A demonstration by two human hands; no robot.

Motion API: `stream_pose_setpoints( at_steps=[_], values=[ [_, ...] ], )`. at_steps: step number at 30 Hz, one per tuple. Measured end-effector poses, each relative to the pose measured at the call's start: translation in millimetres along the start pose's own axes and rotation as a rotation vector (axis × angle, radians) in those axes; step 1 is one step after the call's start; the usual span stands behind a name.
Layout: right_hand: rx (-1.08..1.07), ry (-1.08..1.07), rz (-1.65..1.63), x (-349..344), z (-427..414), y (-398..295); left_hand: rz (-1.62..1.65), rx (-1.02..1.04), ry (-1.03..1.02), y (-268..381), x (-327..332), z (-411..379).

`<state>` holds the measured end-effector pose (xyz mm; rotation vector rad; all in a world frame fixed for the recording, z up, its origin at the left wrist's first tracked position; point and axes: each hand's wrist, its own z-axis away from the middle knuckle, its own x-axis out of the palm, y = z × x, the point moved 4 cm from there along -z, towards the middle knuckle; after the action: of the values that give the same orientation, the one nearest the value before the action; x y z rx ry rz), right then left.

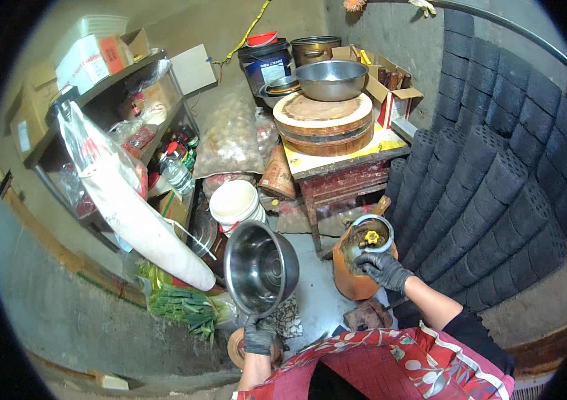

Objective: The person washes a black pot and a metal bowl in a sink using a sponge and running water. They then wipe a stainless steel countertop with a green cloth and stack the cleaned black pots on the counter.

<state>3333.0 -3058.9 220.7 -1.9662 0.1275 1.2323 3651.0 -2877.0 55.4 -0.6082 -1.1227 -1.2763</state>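
My left hand (258, 336), in a dark glove, grips the near rim of a deep stainless steel basin (256, 265). The basin is tilted so that its inside faces up, and nothing shows in it. On the right, my right hand (386, 270), gloved too, is at the collar of an orange gas cylinder (348, 277). Just beyond its fingers sits a yellow valve knob (372, 237) inside the pale collar ring (388, 227). The fingertips are partly hidden, so I cannot tell whether they hold anything.
Stacked coal briquettes (483, 200) line the right. A low table (343, 172) bears a round wooden chopping block (323, 120) with another steel basin (332, 80). White buckets (233, 202), green leafy vegetables (181, 305) and a loaded shelf (108, 85) stand left.
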Motion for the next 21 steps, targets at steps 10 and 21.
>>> stream_pose_setpoints(
  at_steps=[10,21],
  values=[
    [0.241,0.076,-0.011,-53.1,-44.1,18.9,-0.321,0.223,-0.187,66.0,204.3,-118.3],
    [0.738,0.481,-0.176,-39.7,-35.3,94.8,-0.693,0.662,-0.887,48.9,613.1,-352.8]
  ],
)
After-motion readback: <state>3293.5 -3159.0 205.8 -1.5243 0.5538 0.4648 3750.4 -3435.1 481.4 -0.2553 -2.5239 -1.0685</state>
